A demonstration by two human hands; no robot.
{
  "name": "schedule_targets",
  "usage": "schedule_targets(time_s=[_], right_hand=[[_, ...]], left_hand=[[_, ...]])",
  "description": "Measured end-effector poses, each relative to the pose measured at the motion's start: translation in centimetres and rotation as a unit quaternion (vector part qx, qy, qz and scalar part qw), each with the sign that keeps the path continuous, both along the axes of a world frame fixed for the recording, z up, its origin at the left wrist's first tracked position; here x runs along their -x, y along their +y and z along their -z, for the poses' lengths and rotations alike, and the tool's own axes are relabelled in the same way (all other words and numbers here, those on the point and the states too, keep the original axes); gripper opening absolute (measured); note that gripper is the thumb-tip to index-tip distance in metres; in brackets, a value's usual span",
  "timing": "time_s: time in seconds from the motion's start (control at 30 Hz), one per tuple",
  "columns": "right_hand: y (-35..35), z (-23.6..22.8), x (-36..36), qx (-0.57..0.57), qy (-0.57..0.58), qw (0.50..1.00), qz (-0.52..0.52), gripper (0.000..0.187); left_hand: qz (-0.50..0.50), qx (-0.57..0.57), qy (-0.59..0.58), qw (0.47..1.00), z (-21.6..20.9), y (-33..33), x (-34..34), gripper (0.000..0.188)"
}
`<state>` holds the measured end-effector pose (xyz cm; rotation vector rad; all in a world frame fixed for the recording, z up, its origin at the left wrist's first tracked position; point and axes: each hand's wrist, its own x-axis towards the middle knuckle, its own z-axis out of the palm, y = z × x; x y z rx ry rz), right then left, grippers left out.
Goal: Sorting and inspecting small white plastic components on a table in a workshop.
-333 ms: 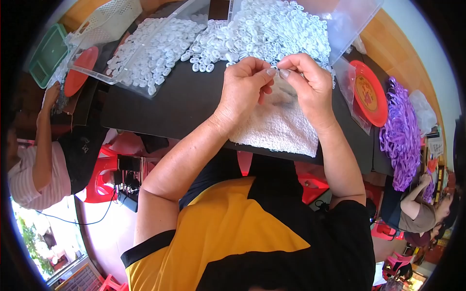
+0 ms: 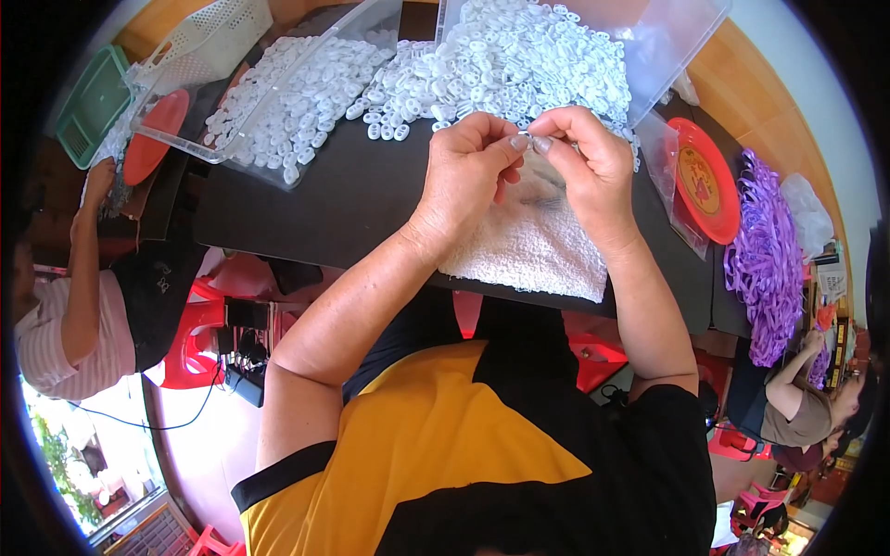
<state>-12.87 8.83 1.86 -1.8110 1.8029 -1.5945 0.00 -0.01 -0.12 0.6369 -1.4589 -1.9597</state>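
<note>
My left hand and my right hand meet over a white terry cloth on the dark table. Between the thumbs and forefingers of both is a small white plastic piece, mostly covered by the fingertips. It looks like the oval two-holed pieces in the large heap just beyond my hands. More of these white pieces lie to the left, in and around a clear plastic bin.
A red round plate and a bundle of purple ribbons lie at the right. At the left are a clear bin, a white basket, a green tray and a red plate. Co-workers sit on both sides.
Both hands keep their pinch on the small white piece, with only a slight shift of the fingers. The surroundings look the same.
</note>
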Motion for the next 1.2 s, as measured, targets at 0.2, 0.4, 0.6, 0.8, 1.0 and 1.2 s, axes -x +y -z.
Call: schedule_targets(time_s=[0.2,0.4,0.6,0.8,1.0,1.2], right_hand=[[0.1,0.0,0.0,0.017,-0.007,1.000,0.000,0.018],[0.1,0.1,0.0,0.022,0.004,1.000,0.002,0.018],[-0.2,0.4,-0.6,0.042,0.038,0.998,0.002,0.024],[-0.8,0.8,-1.1,0.074,0.042,0.996,-0.007,0.026],[-1.0,0.9,-0.7,0.023,-0.028,0.999,0.006,0.022],[-0.4,0.2,0.6,-0.017,0.010,0.999,0.045,0.013]], left_hand=[[-0.009,-0.003,0.007,1.000,0.1,0.0,0.0,0.012],[-0.007,0.005,0.003,1.000,0.0,0.1,0.0,0.012],[-0.027,0.039,0.011,0.999,0.5,0.2,0.2,0.009],[-0.053,0.103,-0.003,0.993,0.6,0.6,0.3,0.007],[-0.045,0.014,-0.011,0.999,0.4,0.3,0.3,0.007],[-0.047,-0.014,-0.009,0.999,0.4,0.3,0.2,0.008]])
